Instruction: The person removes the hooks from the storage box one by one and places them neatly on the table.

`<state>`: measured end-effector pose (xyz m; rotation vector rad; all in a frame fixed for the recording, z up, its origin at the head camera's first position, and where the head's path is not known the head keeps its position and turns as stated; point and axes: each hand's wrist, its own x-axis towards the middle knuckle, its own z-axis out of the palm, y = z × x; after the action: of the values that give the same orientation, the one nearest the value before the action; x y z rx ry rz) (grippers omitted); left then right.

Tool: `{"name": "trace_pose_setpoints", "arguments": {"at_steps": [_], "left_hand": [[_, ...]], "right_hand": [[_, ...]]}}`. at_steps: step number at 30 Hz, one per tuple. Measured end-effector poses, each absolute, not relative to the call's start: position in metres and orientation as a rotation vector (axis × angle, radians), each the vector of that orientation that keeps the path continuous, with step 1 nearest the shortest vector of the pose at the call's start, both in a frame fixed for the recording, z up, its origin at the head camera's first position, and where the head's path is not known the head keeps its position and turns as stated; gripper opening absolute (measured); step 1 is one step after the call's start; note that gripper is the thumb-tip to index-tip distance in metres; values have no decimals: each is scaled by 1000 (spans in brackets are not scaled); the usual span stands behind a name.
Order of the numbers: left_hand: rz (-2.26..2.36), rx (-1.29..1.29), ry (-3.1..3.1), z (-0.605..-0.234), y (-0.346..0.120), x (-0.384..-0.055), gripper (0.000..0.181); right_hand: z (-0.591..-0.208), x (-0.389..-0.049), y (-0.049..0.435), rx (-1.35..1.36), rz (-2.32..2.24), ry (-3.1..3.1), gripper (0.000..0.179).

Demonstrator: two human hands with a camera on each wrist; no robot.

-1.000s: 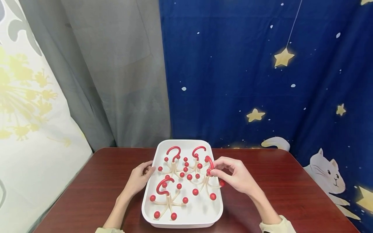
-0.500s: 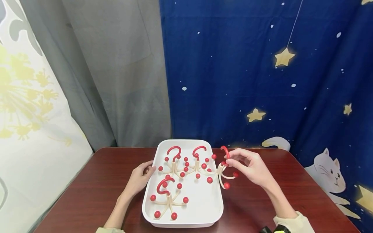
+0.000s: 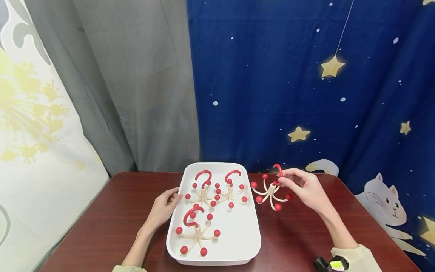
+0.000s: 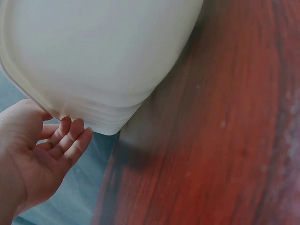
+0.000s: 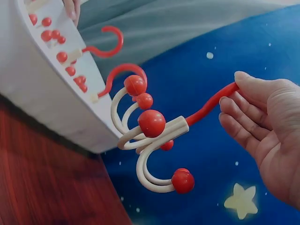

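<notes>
My right hand point(image 3: 304, 189) pinches the red hook of a multi-arm hanger point(image 3: 271, 190) between thumb and fingertips, holding it up over the table just right of the tray. Its cream arms curve out from a short stem and end in red balls; the right wrist view shows the hanger point(image 5: 161, 129) tilted, balls away from the hand. At the left side of the white tray point(image 3: 234, 241), my left hand point(image 3: 161, 207) grips the rim. In the left wrist view, curled fingers point(image 4: 70, 138) lie against the tray's outer wall.
Three similar hangers stand in the tray: one back left point(image 3: 202, 194), one back right point(image 3: 229, 192) and one front left point(image 3: 198, 234). Beneath lies a dark red wooden table point(image 3: 112, 226). Behind it hang a grey curtain point(image 3: 149, 94) and a blue star-patterned curtain point(image 3: 258, 94).
My right hand has lifted the hanger out of the tray's right side and carried it over the rim to the right. The left hand and tray have stayed in place.
</notes>
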<state>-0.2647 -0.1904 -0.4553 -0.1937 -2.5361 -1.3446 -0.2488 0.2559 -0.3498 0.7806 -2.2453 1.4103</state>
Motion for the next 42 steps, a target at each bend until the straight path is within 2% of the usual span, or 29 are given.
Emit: {"name": "trace_pose_setpoints", "arguments": {"at_steps": [21, 42], "left_hand": [[-1373, -186, -2523, -457, -190, -265, 37], [-1418, -171, -2507, -456, -189, -263, 36]], "right_hand": [[-378, -297, 284, 572, 1187, -2361, 16], [-401, -331, 282, 410, 1130, -2482, 21]]}}
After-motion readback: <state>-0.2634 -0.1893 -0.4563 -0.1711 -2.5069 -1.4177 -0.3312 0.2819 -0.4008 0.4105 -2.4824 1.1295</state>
